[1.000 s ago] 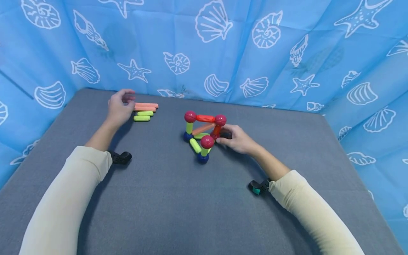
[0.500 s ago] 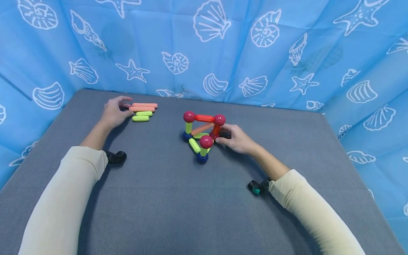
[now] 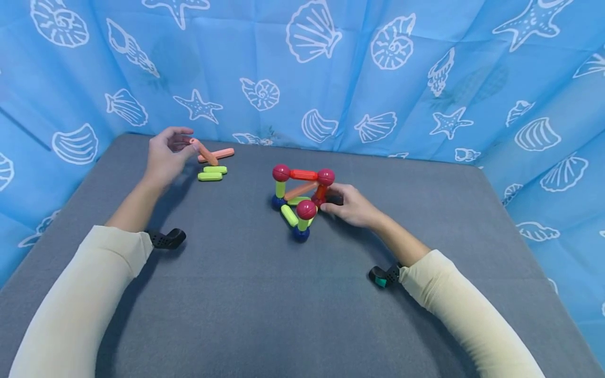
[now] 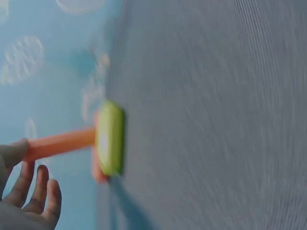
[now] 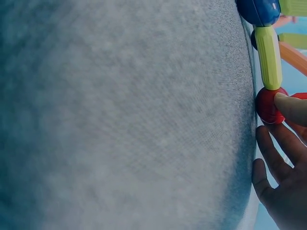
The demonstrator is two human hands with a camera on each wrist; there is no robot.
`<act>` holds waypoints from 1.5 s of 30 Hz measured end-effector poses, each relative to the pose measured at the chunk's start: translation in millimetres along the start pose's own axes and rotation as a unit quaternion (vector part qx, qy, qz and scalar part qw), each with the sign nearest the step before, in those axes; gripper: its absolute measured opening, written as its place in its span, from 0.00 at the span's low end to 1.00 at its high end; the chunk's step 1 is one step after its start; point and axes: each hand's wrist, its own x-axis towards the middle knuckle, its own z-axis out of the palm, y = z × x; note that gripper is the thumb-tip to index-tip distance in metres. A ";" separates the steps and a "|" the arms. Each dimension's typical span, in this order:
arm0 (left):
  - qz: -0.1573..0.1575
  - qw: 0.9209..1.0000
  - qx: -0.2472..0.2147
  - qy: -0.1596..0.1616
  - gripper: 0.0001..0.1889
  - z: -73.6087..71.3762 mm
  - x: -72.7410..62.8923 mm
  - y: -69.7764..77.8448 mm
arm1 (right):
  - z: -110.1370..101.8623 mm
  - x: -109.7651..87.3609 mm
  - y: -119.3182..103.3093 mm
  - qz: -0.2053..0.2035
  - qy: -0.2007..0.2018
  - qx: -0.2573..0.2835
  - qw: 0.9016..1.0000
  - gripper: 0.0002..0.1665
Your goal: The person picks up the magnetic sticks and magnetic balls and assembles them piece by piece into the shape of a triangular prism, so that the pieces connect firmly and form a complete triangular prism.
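Note:
My left hand (image 3: pixel 163 157) pinches one end of an orange rod (image 3: pixel 205 151), which slants down above the other rods at the back left. A second orange rod (image 3: pixel 226 153) lies behind it, and two short lime rods (image 3: pixel 210 177) lie in front. At the middle stands a frame of coloured rods and balls: dark red balls (image 3: pixel 306 210) on top, blue balls (image 3: pixel 301 233) at the base, a red rod (image 3: pixel 303 175) across the back. My right hand (image 3: pixel 354 207) grips the frame's lower red ball (image 5: pixel 268 108) between thumb and fingers.
A grey cloth (image 3: pixel 264 315) covers the table. Blue curtains (image 3: pixel 227 52) with white shell prints hang behind and at both sides. Black wrist devices (image 3: pixel 166 239) sit at both cuffs. Within the frame an orange rod (image 3: pixel 301 190) runs diagonally.
My left hand reached down to the rods, took one orange rod and raised its near end, tilting it. My right hand and the frame stay in place.

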 end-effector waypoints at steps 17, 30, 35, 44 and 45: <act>0.031 0.963 -0.218 -0.158 0.23 50.1 -49.8 65.3 | 0.5 -1.5 0.9 -0.014 0.007 -0.008 1.000 0.25; -0.008 0.949 -0.209 -0.235 0.25 81.1 -78.4 61.3 | 1.6 0.8 -0.6 -0.026 0.003 0.000 1.000 0.25; 0.004 0.949 -0.221 -0.224 0.26 92.0 -81.9 62.9 | 1.5 0.2 0.3 -0.022 0.001 0.002 1.000 0.25; 0.002 0.953 -0.236 -0.191 0.32 106.7 -85.6 65.5 | 0.5 -1.1 0.9 -0.023 -0.002 0.005 1.000 0.25; -0.001 0.954 -0.234 -0.188 0.32 108.0 -85.6 66.1 | 0.7 -1.1 1.2 -0.024 -0.001 0.006 1.000 0.25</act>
